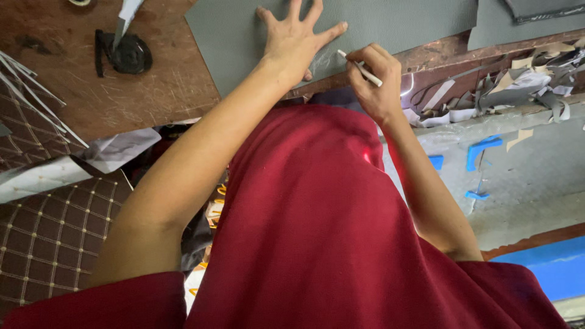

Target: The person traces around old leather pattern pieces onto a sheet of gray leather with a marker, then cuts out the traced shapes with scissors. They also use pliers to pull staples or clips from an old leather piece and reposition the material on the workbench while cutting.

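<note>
Left hand (297, 45) lies flat, fingers spread wide, pressing the grey sheet (390, 21) onto the brown wooden surface (128, 100). Right hand (373, 79) sits just beside it at the sheet's near edge, fingers pinching a thin white marking stick (361, 68), its tip touching the grey material. Offcut scraps (518, 82) pile up to the right.

Soft, even daylight, mild glare on the red cloth (317, 201), slight wide-angle stretching at edges.
</note>
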